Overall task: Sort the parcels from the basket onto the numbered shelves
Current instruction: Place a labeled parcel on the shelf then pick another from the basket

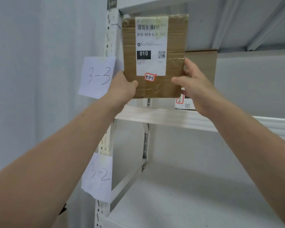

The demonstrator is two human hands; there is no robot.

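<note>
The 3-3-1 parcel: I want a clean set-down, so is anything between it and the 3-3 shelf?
Nothing visible: the shelf under the parcel is bare. A second parcel stands to its right, behind the right hand.

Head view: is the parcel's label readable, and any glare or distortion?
Head view: on the parcel, 010 and the red-edged sticker read; fine print is blurred; tape shows mild glare; the shelf post bends with the wide lens; light is soft.
</note>
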